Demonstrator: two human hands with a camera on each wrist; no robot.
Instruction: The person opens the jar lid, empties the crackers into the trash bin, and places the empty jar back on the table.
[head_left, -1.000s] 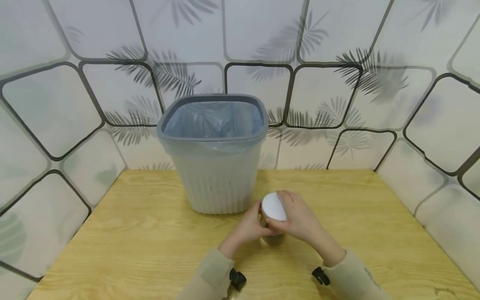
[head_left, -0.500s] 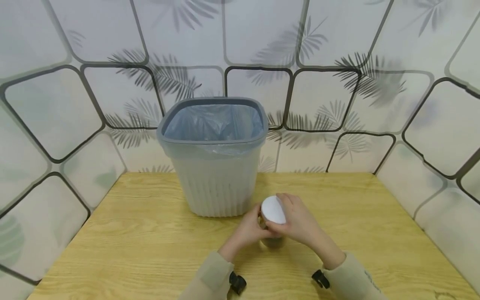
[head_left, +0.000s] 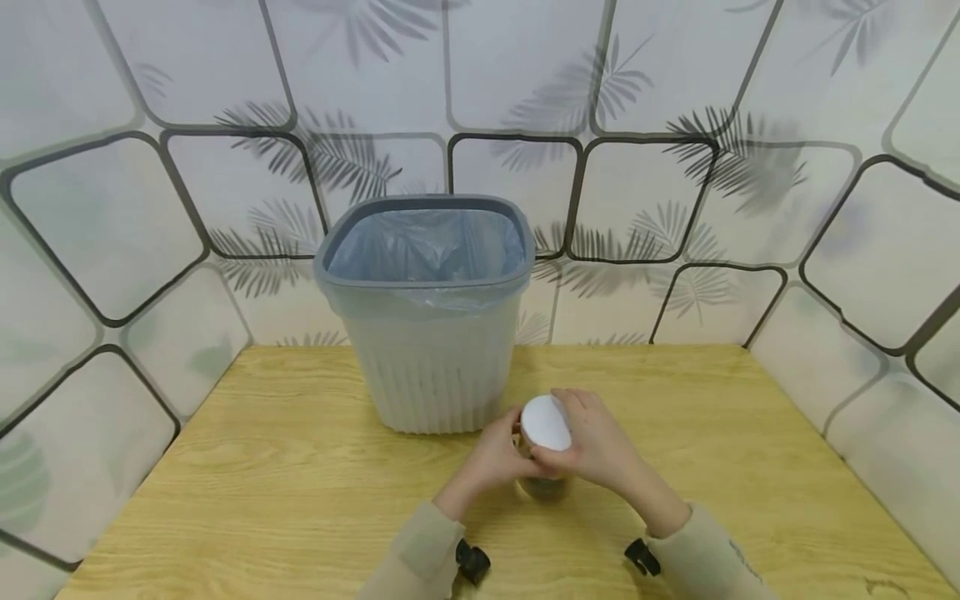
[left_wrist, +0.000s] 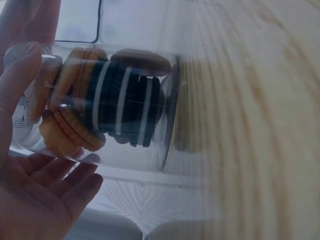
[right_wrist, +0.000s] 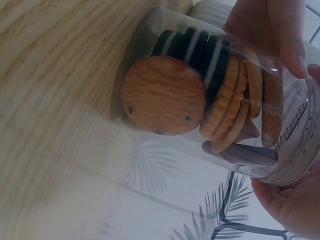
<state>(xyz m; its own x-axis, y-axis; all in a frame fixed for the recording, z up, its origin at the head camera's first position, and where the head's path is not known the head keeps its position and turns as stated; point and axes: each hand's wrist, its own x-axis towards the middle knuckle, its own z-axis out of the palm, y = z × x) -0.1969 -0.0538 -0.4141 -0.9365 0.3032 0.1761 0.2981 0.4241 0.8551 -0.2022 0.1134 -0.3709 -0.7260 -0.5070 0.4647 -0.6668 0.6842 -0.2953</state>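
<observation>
A clear jar with a white lid stands upright on the wooden table, just right of the bin's base. Low around its upper body, my left hand grips the jar. My right hand holds the lid from the right, fingers at the far side and thumb at the near side. Through the clear wall, the left wrist view shows dark sandwich cookies with pale filling. A round golden cookie leans against the wall in the right wrist view, beside a ridged sandwich cookie. Fingers partly cover the jar's top.
A pale ribbed trash bin with a grey rim and a clear liner stands behind the hands, slightly left. The wooden table meets leaf-patterned walls at the back and both sides.
The head view has tilted up a little, so the bin and wall sit slightly lower. Both hands keep nearly the same hold on the jar and lid.
</observation>
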